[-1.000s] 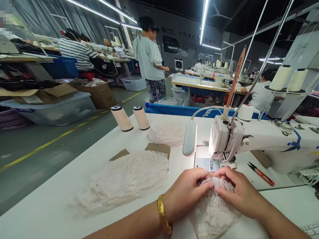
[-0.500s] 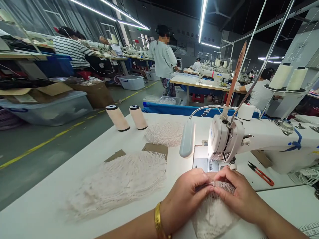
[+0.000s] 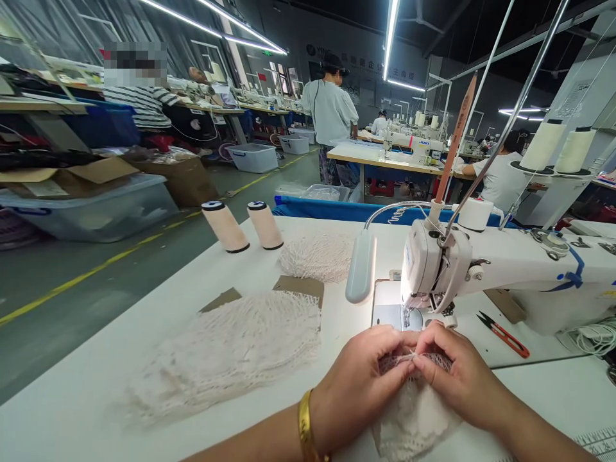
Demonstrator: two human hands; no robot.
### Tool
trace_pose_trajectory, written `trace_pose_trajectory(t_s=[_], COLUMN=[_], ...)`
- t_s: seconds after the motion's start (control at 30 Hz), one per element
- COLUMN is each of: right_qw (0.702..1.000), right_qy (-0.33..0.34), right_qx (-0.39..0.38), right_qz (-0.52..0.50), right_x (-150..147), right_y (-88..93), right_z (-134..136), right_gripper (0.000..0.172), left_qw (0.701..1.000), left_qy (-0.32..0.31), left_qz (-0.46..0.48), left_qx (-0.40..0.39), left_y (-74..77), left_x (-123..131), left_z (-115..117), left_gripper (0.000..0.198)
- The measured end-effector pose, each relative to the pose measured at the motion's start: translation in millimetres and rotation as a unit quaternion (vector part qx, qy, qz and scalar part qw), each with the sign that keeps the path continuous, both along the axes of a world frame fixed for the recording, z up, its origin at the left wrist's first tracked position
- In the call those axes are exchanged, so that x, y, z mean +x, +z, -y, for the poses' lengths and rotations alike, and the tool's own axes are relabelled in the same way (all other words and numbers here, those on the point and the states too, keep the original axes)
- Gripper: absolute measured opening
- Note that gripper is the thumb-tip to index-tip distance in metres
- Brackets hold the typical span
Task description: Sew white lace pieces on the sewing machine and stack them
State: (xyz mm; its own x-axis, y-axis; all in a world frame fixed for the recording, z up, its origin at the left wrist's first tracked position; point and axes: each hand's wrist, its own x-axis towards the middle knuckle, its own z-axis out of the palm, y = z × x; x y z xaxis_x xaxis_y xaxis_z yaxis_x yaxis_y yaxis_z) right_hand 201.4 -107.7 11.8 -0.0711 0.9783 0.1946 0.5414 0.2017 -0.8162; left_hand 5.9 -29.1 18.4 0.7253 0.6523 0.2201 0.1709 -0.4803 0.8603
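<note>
Just in front of the sewing machine (image 3: 433,269), both of my hands pinch the gathered upper edge of a piece of off-white lace fabric (image 3: 414,417). My left hand (image 3: 359,385), with a gold bracelet (image 3: 307,423) at the wrist, is closed on the lace from the left. From the right, my right hand (image 3: 462,378) grips it between thumb and forefinger, the fingertips of both hands meeting. The lower part of the lace hangs down over the table edge side of my hands. Lit by the lamp, the needle area (image 3: 408,316) lies right behind my fingers.
A large lace pile (image 3: 240,353) and a smaller lace bundle (image 3: 315,256) lie on the white table. Two thread cones (image 3: 226,228) stand at its far left corner. Orange-handled thread snips (image 3: 503,333) rest right of the needle. A grey lamp (image 3: 360,266) stands beside the machine head.
My fingers have shifted slightly on the lace edge, showing more of its gathered opening. A standing person in the background has moved a little to the right.
</note>
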Motion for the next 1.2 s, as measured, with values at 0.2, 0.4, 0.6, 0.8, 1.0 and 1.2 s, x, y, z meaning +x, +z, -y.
trace_pose_trajectory(t_s=[0.2, 0.4, 0.6, 0.8, 1.0, 1.2], right_qw=[1.000, 1.000, 1.000, 0.996, 0.976, 0.972], right_qy=[-0.004, -0.004, 0.008, -0.044, -0.102, -0.105], right_qx=[0.018, 0.013, -0.002, -0.031, 0.008, 0.012], right_qz=[0.001, -0.001, -0.014, 0.075, 0.192, 0.211], right_x=[1.8, 2.2, -3.9, -13.2, -12.9, -4.9], right_y=[-0.9, -2.0, 13.5, 10.1, -17.7, -16.8], right_z=[0.3, -1.3, 15.4, 5.1, -31.7, -27.9], right_gripper=[0.017, 0.020, 0.028, 0.021, 0.017, 0.009], left_qw=[0.993, 0.997, 0.997, 0.982, 0.944, 0.917], left_qy=[-0.008, 0.040, 0.004, 0.055, 0.126, 0.018], left_qz=[0.019, -0.019, -0.031, -0.179, -0.218, -0.148], left_qx=[-0.118, -0.065, -0.069, 0.000, 0.213, 0.369], left_y=[2.9, -1.4, 10.8, 12.7, -4.4, -18.5], left_x=[3.4, 3.5, -4.8, 0.9, 13.1, 4.5], left_z=[-0.2, -3.2, 8.1, 11.2, -2.4, -6.4], left_gripper=[0.022, 0.022, 0.029, 0.030, 0.007, 0.026])
